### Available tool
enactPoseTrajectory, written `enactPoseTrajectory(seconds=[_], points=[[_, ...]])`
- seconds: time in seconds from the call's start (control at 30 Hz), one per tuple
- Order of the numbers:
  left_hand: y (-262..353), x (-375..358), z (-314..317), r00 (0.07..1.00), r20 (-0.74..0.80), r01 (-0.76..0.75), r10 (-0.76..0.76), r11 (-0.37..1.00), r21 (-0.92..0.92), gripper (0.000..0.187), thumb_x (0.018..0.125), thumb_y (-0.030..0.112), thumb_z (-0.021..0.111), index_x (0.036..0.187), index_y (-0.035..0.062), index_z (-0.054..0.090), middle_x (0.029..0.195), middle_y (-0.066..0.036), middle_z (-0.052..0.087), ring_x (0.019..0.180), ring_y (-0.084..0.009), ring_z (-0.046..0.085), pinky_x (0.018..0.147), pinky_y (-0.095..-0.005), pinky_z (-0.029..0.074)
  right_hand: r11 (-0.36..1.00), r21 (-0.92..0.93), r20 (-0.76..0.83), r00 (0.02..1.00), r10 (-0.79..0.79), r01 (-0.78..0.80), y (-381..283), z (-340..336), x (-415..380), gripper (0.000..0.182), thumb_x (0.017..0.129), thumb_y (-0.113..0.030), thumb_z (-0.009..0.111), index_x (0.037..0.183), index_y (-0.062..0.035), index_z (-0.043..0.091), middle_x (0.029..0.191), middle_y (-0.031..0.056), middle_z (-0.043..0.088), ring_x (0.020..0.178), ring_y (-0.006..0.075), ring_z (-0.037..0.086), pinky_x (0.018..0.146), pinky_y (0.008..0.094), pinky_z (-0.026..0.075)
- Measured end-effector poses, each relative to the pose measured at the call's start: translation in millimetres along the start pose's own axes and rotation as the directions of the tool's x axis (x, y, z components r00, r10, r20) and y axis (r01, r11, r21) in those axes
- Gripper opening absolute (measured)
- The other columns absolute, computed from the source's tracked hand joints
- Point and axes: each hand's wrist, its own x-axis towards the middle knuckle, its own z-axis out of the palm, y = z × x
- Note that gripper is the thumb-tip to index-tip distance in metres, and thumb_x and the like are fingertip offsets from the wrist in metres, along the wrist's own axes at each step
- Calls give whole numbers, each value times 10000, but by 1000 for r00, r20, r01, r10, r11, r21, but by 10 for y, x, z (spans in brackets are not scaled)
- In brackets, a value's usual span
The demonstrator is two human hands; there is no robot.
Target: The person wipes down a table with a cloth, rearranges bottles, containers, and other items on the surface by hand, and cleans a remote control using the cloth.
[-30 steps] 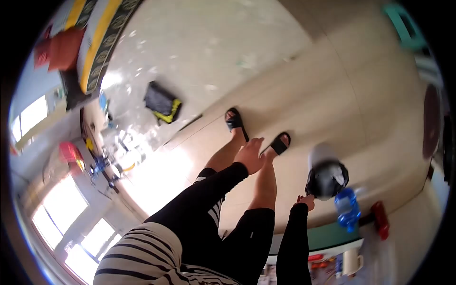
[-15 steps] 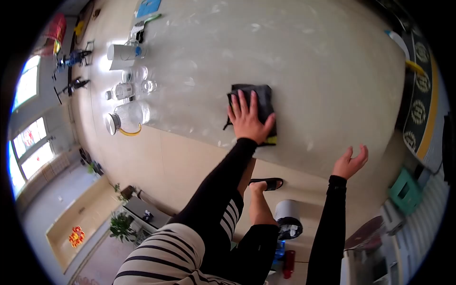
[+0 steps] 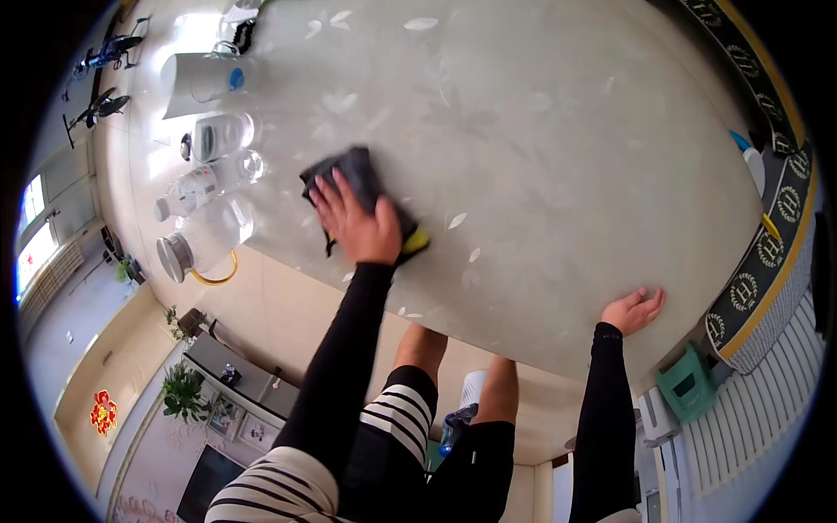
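Observation:
My left hand (image 3: 356, 225) lies palm down with spread fingers on a folded dark cloth (image 3: 362, 170), pressing it to the pale, leaf-patterned tabletop (image 3: 523, 174). A yellow-green patch shows at the cloth's lower right corner. The cloth is slightly blurred. My right hand (image 3: 634, 311) is empty near the table's front edge at the right, its fingers extended and slightly bent. To the left of the cloth stand a clear pitcher (image 3: 209, 235) with a yellow handle, a clear plastic bottle (image 3: 196, 187) and a clear jar (image 3: 222, 137).
A white container (image 3: 187, 83) stands at the table's upper left. Along the right edge runs a dark patterned cloth border (image 3: 744, 292), near a white bottle (image 3: 754, 170). A green stool (image 3: 686, 383) is at the lower right, beside a white trash bin (image 3: 473, 388) farther left.
My left hand and the cloth have moved left across the tabletop. My right hand is slightly lower and over the table's edge area. The view has shifted too.

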Motion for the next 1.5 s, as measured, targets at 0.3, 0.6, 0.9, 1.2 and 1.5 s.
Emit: enactPoseTrajectory(seconds=[0.3,0.6,0.9,1.2,1.5], points=[[2392,-879,408,549,213,-592,808,556,-584,702,800,225,600,1474,45,523,1616,-219,390,1526,-375,328,1252,-534,247,997,-1,-26,996,-81,81,106,37,14,479,1048,-255,518,1423,42,491,1506,227,469,1416,390,428,1171,505,337],[355,1112,253,977,-39,-212,209,974,-84,647,849,153,530,1474,-12,496,1571,-294,414,1481,-499,327,1235,-552,255,999,-27,-8,1000,-17,17,-21,10,-19,508,1065,-322,476,1436,25,484,1533,212,445,1435,379,413,1167,510,331],[2781,683,577,759,212,-537,615,777,-329,767,808,315,602,1517,58,461,1605,-185,416,1530,-384,303,1260,-505,235,998,-47,-21,999,-46,45,63,-2,7,516,1078,-334,453,1428,44,477,1520,229,450,1411,394,441,1157,525,350],[613,1885,416,880,89,-448,467,877,-173,682,801,90,531,1481,44,524,1558,-200,481,1491,-440,356,1232,-547,279,1000,-6,-11,1000,-24,24,-72,-8,8,517,1085,-336,440,1447,33,452,1533,225,434,1431,404,413,1158,529,340],[3938,992,1262,586,219,-765,780,622,-169,757,876,434,565,1559,133,441,1669,-152,332,1570,-344,232,1284,-509,143,1000,-11,31,999,16,-15,-155,-66,6,526,1087,-374,419,1424,27,464,1542,246,428,1446,405,399,1158,528,331]])
